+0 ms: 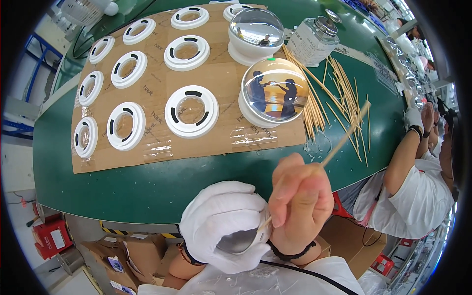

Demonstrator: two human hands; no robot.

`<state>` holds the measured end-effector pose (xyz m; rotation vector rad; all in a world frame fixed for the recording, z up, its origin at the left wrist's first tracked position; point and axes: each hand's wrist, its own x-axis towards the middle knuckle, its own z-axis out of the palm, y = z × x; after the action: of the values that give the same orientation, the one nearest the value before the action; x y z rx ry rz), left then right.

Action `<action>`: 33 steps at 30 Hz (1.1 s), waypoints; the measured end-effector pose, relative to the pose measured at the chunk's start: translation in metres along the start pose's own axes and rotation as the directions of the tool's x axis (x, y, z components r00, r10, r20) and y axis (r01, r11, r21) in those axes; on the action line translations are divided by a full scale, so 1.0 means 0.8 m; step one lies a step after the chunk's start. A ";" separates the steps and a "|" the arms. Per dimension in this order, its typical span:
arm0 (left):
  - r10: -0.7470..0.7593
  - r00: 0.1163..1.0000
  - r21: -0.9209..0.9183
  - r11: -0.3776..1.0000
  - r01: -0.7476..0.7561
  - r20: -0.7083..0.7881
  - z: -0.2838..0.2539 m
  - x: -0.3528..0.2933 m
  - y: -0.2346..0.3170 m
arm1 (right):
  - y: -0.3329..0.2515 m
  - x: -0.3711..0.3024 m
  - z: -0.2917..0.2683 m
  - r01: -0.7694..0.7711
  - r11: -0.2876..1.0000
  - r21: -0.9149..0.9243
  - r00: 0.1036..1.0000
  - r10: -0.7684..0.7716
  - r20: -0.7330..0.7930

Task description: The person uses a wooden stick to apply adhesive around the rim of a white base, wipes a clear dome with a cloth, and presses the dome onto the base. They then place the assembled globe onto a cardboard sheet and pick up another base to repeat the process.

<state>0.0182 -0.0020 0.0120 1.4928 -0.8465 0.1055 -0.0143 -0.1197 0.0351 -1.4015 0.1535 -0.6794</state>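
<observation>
My left hand (pixel 214 211), in a white glove, is closed around a round piece with a grey face (pixel 238 242) and a white rim, near my chest. The glove hides most of it. My bare right hand (pixel 302 196) pinches a thin wooden stick (pixel 346 135). One end of the stick points up and to the right; the lower end meets the rim of the round piece. Beyond my hands, a glass ball (pixel 275 91) with a sunset picture of two figures sits on a white base. Behind it stands a second, clear ball (pixel 256 27) on its base.
Several white rings (pixel 191 111) with black arc pads lie in rows on a cardboard sheet (pixel 162 73). Loose wooden sticks (pixel 339 93) and a glass jar with a metal top (pixel 313 42) are on the green table (pixel 147 196). At right, a co-worker's arm (pixel 405 152) reaches the table.
</observation>
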 end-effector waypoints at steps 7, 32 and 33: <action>0.046 0.999 -0.040 0.998 -0.047 -0.028 0.000 -0.005 -0.004 | 0.016 -0.004 0.000 0.292 0.954 -0.075 0.930 -0.301 -0.209; -0.194 0.977 0.060 0.980 0.189 0.086 -0.019 -0.010 0.014 | -0.019 -0.022 -0.008 -0.152 0.676 0.721 0.985 0.164 0.055; -0.194 0.977 0.057 0.980 0.190 0.087 -0.018 -0.008 0.009 | -0.018 -0.018 -0.014 -0.206 0.642 0.739 0.977 0.175 0.120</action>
<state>0.0155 0.0148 0.0164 1.6273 -0.7730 -0.0879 -0.0360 -0.1220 0.0427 -0.5722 -0.0200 -0.4480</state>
